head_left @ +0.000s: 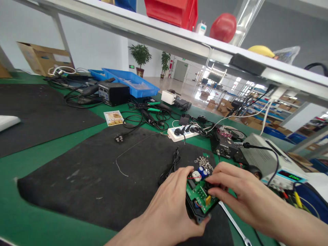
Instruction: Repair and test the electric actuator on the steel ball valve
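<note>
A green circuit board sits in a black housing, with blue capacitors and a round white part on it. My left hand is closed round the housing's left side, the thumb under its near end. At the board's right edge, my right hand has thumb and fingers pinched over a dark spot; what they grip is mostly hidden. Just beyond the board lies a pile of small metal nuts. A wrench lies by my right wrist, and a coiled black cable is behind my left hand.
A black mat covers the green bench. Behind it are a white power strip, tangled cables, a black station box and a blue tray. A bench power supply stands right. A shelf crosses overhead.
</note>
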### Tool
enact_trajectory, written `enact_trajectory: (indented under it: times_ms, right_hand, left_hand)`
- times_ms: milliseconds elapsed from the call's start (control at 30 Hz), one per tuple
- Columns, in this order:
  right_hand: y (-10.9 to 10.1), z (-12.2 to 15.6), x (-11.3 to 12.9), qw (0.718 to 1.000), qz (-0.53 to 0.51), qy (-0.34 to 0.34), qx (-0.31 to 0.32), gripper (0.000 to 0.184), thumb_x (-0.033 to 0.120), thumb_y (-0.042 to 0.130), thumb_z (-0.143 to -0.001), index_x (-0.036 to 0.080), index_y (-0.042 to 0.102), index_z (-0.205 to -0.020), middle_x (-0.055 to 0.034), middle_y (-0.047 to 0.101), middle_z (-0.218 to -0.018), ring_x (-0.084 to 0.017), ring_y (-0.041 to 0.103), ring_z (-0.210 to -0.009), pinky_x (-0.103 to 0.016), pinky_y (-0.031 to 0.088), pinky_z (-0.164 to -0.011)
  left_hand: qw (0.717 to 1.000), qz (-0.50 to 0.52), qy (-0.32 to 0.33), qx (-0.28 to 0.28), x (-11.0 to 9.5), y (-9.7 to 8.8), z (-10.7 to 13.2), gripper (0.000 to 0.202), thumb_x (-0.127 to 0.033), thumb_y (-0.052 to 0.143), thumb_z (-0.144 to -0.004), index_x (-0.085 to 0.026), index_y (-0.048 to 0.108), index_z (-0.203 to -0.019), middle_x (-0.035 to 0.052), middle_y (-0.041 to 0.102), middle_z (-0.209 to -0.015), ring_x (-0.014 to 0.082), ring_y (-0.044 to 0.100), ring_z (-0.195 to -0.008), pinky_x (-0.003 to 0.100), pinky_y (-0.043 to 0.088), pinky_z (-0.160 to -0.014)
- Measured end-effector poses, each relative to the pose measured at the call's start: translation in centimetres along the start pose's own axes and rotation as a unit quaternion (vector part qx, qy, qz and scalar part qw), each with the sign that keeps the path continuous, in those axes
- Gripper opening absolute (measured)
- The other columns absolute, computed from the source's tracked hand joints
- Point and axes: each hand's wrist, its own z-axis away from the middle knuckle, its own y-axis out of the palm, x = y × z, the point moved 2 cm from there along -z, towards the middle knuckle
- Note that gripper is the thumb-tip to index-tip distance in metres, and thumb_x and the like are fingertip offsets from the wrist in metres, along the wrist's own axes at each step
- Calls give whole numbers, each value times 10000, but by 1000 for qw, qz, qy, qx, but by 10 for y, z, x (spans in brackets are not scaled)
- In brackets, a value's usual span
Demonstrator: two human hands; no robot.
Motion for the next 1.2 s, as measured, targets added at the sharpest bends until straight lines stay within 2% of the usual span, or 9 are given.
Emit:
enact_trajectory:
  times_ms: [133,367,500,633,867,1067,1200]
  right_hand:
    - [3,1,0,998,-36,41,-4,165,239,503,-1046,287,653,-1094,-14,614,-1051,-160,612,-937,-305,496,-804]
    - [-2,0,-4,999,-50,-8,-13,218,201,532,-1029,304,655,-1177,-19,627,-1106,-158,614,-1020,-281,491,-876]
    - [-9,-3,-5,1000,-24,10,8,201,221,563,-1016,304,693,-1145,-18,647,-1092,-165,636,-977,-293,496,-852]
    - [-11,-2,-5,999,0,44,2,166,260,637,-986,309,717,-1123,-6,649,-1057,-168,637,-950,-299,474,-826]
    - [-8,-5,-5,999,12,46,9,122,295,633,-1000,276,744,-1047,-5,630,-978,-150,607,-847,-296,428,-737]
    - [-11,-9,-1,998,43,28,25,123,246,603,-997,241,725,-981,-29,650,-1019,-184,622,-902,-318,460,-777]
    - [-15,-8,0,998,54,22,40,164,193,577,-992,241,732,-1015,-36,657,-1044,-198,632,-947,-325,485,-817]
  left_hand:
    - [999,9,-11,36,3,-3,-5,1017,-397,852,-651,-296,272,-1482,68,531,-1427,300,574,-1272,443,508,-1099]
    - [994,34,5,100,7,-14,-18,1027,-435,879,-647,-335,295,-1485,30,539,-1437,286,568,-1284,423,486,-1099]
    - [989,45,5,137,10,-17,-27,1048,-458,897,-623,-311,334,-1495,54,561,-1407,309,582,-1265,436,490,-1079]
    - [988,59,5,144,11,-17,-31,1054,-447,905,-614,-295,349,-1496,66,567,-1403,315,584,-1264,432,487,-1080]
    - [983,80,23,164,9,-20,-36,1006,-430,903,-632,-296,370,-1474,55,590,-1398,308,609,-1239,407,492,-1059]
    - [976,102,56,182,10,-22,-46,970,-349,923,-612,-280,414,-1435,55,633,-1315,299,641,-1182,367,524,-985]
    - [970,111,79,199,12,-20,-54,1011,-355,937,-603,-273,403,-1458,70,617,-1357,310,634,-1209,376,515,-1010]
